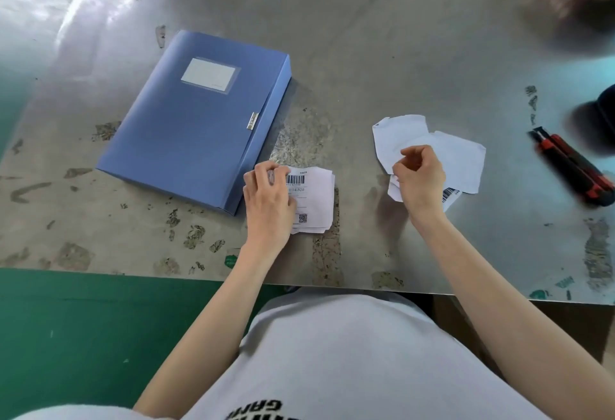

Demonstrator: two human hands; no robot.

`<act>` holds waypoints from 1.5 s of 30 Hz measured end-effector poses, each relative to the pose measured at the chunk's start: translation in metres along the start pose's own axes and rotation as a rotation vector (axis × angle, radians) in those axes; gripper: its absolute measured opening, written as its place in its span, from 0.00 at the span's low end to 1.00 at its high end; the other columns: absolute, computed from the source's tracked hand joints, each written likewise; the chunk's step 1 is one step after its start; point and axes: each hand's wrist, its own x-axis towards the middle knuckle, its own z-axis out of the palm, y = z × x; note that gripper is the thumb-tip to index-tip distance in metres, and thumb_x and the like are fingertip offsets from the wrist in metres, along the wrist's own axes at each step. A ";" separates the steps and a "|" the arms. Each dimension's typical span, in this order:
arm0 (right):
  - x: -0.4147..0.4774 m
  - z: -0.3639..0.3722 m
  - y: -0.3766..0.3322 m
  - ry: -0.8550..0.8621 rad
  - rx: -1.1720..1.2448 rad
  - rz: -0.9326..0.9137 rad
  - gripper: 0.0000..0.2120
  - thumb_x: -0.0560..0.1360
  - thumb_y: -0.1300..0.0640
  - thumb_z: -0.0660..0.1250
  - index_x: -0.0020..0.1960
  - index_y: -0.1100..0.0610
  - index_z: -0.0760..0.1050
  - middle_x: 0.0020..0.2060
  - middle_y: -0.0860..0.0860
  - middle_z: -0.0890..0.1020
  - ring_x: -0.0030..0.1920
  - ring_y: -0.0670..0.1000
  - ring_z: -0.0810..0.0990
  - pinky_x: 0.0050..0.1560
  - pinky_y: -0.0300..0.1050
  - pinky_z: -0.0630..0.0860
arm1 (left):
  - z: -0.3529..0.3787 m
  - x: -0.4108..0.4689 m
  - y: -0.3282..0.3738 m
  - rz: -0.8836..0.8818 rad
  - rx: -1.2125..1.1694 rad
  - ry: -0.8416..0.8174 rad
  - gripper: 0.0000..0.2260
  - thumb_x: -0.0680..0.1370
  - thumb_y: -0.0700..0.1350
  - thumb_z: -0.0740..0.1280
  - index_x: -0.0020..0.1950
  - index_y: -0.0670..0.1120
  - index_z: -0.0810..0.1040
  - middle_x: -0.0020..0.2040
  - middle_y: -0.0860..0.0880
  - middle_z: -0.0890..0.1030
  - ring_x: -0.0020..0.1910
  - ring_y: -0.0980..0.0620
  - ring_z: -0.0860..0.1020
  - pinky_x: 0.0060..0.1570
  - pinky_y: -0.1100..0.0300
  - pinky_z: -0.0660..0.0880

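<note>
The blue box (186, 126) lies on the desk (399, 53), just left of the left hand (268, 200); loose slips (462, 160) lie under the right hand (421, 180), its fingers curled, grip unclear; the left hand's curled fingers hold the stack (316, 196); best to lift one slip only, then square it on the stack.

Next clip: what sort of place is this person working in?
Probably a warehouse or factory packing bench: a scuffed grey worktable over a green floor, a stack of printed barcode labels under the left hand, and a red-and-black utility knife lying at the right.
</note>
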 end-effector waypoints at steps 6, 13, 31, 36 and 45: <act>0.010 -0.033 0.016 0.052 -0.332 -0.057 0.18 0.70 0.65 0.67 0.58 0.59 0.70 0.59 0.56 0.72 0.60 0.57 0.68 0.55 0.45 0.66 | 0.006 0.016 0.043 0.215 -0.106 -0.044 0.08 0.72 0.34 0.67 0.51 0.38 0.77 0.53 0.40 0.76 0.53 0.41 0.74 0.50 0.52 0.72; 0.015 -0.057 0.033 0.069 -0.488 -0.007 0.28 0.68 0.60 0.71 0.66 0.58 0.65 0.66 0.55 0.68 0.66 0.59 0.63 0.63 0.51 0.61 | 0.027 0.035 0.095 0.197 -0.382 -0.290 0.11 0.77 0.40 0.64 0.58 0.41 0.74 0.59 0.44 0.74 0.58 0.45 0.74 0.54 0.51 0.73; 0.025 -0.042 0.037 -0.094 -1.027 -0.345 0.18 0.73 0.53 0.64 0.58 0.60 0.67 0.56 0.57 0.76 0.57 0.62 0.72 0.51 0.52 0.68 | 0.068 0.070 0.145 -0.160 -0.606 -0.356 0.09 0.73 0.36 0.66 0.53 0.42 0.77 0.53 0.45 0.78 0.45 0.53 0.74 0.44 0.69 0.64; 0.026 -0.036 0.031 -0.086 -1.070 -0.311 0.17 0.71 0.57 0.63 0.58 0.61 0.66 0.55 0.58 0.75 0.54 0.62 0.73 0.48 0.51 0.66 | 0.068 0.065 0.140 0.076 -0.471 -0.347 0.13 0.71 0.29 0.60 0.51 0.40 0.78 0.53 0.45 0.78 0.51 0.45 0.76 0.49 0.51 0.72; 0.033 -0.043 0.024 -0.062 -1.092 -0.373 0.24 0.70 0.71 0.58 0.65 0.61 0.62 0.54 0.58 0.73 0.49 0.61 0.73 0.40 0.49 0.65 | 0.059 0.064 0.133 0.249 -0.416 -0.314 0.09 0.71 0.30 0.61 0.45 0.39 0.78 0.47 0.43 0.78 0.49 0.42 0.74 0.45 0.52 0.71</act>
